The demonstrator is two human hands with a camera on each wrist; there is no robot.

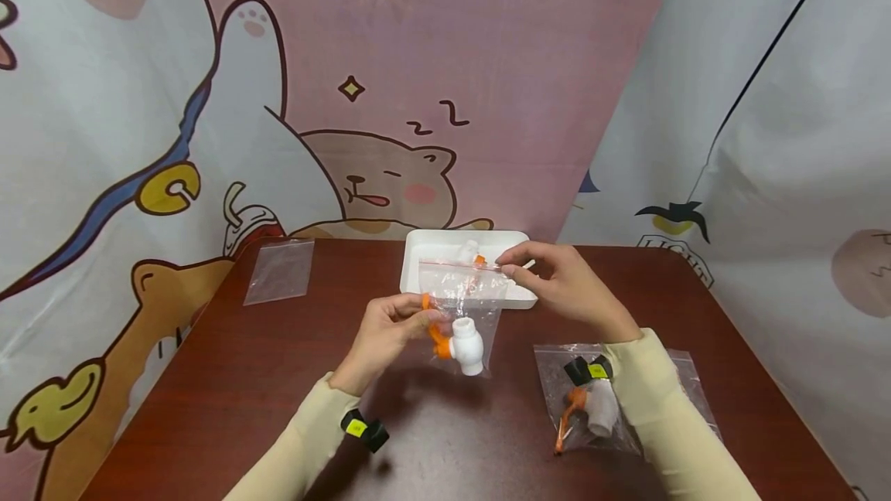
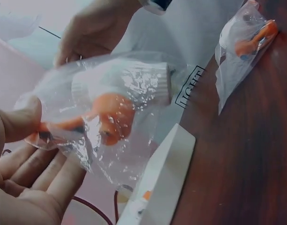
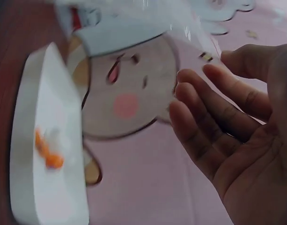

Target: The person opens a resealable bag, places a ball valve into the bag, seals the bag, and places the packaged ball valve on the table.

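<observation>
A white plastic ball valve (image 1: 468, 348) with an orange handle (image 2: 73, 123) sits inside a clear zip bag (image 1: 490, 315), held up over the table. My left hand (image 1: 386, 335) pinches the handle end through the plastic between thumb and fingers. At the bag's top right corner, my right hand (image 1: 567, 284) pinches the zip edge with thumb and forefinger. Its other fingers are loosely bent in the right wrist view. Behind the bag, a white tray (image 1: 411, 273) holds another valve with an orange part (image 3: 49, 152).
A second bagged valve (image 1: 602, 410) lies on the right of the brown table (image 1: 278, 377), partly under the right forearm. Flat at the far left lies a clear bag (image 1: 281, 273) with nothing in it. A printed cartoon cloth (image 1: 529, 83) hangs behind the table.
</observation>
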